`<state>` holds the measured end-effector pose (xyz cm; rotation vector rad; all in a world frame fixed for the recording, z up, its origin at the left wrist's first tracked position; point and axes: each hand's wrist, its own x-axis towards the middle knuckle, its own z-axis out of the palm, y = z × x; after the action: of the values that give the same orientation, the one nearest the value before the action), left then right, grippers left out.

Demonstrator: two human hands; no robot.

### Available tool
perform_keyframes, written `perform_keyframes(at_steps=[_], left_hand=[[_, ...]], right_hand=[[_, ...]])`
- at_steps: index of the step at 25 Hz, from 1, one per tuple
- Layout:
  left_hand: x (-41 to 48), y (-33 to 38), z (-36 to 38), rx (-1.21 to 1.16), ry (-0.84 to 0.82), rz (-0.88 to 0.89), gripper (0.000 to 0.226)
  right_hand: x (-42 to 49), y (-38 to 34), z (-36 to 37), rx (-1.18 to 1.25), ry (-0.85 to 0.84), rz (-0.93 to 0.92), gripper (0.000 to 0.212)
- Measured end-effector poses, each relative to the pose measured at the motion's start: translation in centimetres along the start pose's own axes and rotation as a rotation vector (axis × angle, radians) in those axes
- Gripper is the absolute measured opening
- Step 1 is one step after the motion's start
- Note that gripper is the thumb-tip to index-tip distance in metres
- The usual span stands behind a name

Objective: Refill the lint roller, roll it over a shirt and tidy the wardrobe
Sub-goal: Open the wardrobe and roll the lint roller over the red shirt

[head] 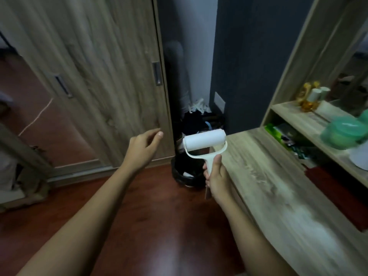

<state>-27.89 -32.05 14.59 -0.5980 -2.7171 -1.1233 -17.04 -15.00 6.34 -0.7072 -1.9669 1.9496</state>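
**A:** Where do we stand with the job?

**B:** The refill looks done, we'd say. The lint roller (pixel 205 140) carries a clean white sheet, plump and smooth, with no fluff on it that we can make out. Our right hand (pixel 216 177) is curled round its handle (pixel 210 163), holding it upright in the middle of the scene, just off the left edge of the wooden top (pixel 268 176).

**A:** And the shirt?

**B:** We see no shirt, so the rolling is left, and the tidying too. The wardrobe door (pixel 99 76) on the left is closed on this side. Our left hand (pixel 142 148) hangs in front of its right edge, fingers loose and slightly bent. It holds nothing and seems to be apart from the wood.

**A:** What are we dealing with, material-wise?

**B:** The door is flat laminate with a pale grain, and it has a narrow metal recessed pull (pixel 157 73) well above our fingers. The roller is a short cylinder on a forked white plastic frame, and we judge it light. Beyond it, in the far gap, stands a dark round bin (pixel 189 172) with crumpled stuff inside. The floor (pixel 159 216) is glossy red-brown.
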Motion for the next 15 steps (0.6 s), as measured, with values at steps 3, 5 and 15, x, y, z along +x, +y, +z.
perform_keyframes(at_steps=[3,5,15], left_hand=[[2.6,-3.6,-1.4,0.069,0.025,0.041,0.037],[4.8,-5.2,-1.4,0.079,0.033,0.061,0.039],[25.7,-11.5,2.1,0.351,-0.001,0.209,0.044]], right_hand=[[2.1,-1.1,4.2,-0.010,0.015,-0.047,0.051],[3.7,-1.9,6.1,-0.072,0.004,-0.098,0.039],[22.0,-5.9,14.6,0.035,-0.008,-0.153,0.016]])
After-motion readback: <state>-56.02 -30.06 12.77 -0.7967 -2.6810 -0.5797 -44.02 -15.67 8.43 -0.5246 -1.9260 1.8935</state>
